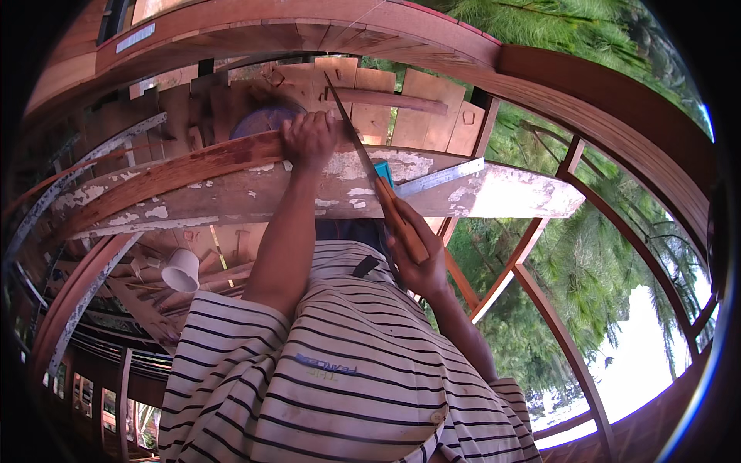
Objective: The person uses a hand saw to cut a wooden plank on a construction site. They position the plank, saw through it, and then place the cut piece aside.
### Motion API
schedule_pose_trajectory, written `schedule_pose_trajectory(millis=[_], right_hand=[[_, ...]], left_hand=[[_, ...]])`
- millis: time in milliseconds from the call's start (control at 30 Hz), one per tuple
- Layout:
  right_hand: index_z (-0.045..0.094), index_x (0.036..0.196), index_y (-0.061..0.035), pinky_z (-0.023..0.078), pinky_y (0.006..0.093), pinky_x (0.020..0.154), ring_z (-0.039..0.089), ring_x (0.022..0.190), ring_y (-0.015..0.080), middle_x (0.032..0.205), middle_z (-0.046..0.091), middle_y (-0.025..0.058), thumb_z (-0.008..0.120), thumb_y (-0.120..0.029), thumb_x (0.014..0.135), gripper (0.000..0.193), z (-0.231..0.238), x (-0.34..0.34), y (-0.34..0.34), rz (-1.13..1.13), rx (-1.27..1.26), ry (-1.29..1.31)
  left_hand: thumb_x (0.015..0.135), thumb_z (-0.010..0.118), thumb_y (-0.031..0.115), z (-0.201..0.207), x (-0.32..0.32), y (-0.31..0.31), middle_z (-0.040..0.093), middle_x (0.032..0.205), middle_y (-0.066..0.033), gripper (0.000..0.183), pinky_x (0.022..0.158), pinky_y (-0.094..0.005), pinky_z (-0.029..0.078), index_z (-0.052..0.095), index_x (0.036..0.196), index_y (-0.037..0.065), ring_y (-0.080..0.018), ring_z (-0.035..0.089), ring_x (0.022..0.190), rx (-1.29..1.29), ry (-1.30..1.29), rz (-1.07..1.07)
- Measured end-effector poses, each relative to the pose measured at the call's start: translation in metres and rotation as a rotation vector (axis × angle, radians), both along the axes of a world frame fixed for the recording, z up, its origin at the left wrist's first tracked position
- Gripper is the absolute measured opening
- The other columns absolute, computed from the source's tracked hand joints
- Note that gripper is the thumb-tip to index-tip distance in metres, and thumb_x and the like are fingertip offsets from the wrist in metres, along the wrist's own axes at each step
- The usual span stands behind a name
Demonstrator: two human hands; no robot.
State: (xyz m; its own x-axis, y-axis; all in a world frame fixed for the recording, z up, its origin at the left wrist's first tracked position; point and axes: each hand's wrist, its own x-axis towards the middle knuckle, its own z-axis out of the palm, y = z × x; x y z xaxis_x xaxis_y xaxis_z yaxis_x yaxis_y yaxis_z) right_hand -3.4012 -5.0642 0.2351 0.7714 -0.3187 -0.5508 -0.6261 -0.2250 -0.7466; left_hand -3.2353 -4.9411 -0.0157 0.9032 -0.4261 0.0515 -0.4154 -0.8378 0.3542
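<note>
We see the strip [185, 166] running from the left edge of the frame up toward the upper centre, a long, reddish-brown length of wood, bowed by the lens, with darker patches along its face. It lies along the board [255, 189], whose white paint has flaked into ragged patches over a brownish surface and whose right end reaches the middle right of the frame. Below the board, left of centre, we see a white cup [181, 272], and above it, in the upper left, part of a bluish-purple basin [258, 122]. Our left hand [310, 140] is closed over the strip near its right end, back of the hand upward and fingers curled, the forearm rising steeply from the lower centre. Just to its right, the saw [367, 158] slants across the board, its dark, narrow blade tapering to a tip in the upper centre; we cannot tell whether its teeth touch the strip. Our right hand [421, 258] grips its orange-brown wooden handle just right of centre, below the board, the forearm angling up and leftward from the lower right. Beside the blade, a square [440, 177] with a teal stock and pale metal blade rests on the board.
</note>
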Motion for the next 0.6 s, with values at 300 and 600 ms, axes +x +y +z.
schedule_pose_trajectory(millis=[300,600], right_hand=[[0.050,0.147,-0.0013,0.053,0.0395,0.103,0.064,0.126,0.0357,0.134,0.065,0.0245,0.069,-0.003,0.090,0.060,0.050,-0.028,-0.005,0.076,-0.034,0.027],[0.051,0.147,-0.0041,0.058,0.0363,0.083,0.075,0.102,0.0334,0.121,0.070,0.0237,0.070,-0.004,0.090,0.060,-0.008,-0.018,0.002,-0.054,0.002,-0.035]], left_hand=[[0.100,0.053,0.031,0.000,0.001,-0.002,0.068,0.078,-0.0061,0.033,0.075,-0.0441,0.043,0.070,0.080,0.012,-0.0261,0.064,0.079,-0.010,-0.010,0.010],[0.100,0.054,0.031,-0.006,0.000,-0.004,0.070,0.080,-0.0041,0.031,0.075,-0.0440,0.043,0.070,0.080,0.013,-0.0260,0.064,0.079,-0.003,-0.034,-0.032]])
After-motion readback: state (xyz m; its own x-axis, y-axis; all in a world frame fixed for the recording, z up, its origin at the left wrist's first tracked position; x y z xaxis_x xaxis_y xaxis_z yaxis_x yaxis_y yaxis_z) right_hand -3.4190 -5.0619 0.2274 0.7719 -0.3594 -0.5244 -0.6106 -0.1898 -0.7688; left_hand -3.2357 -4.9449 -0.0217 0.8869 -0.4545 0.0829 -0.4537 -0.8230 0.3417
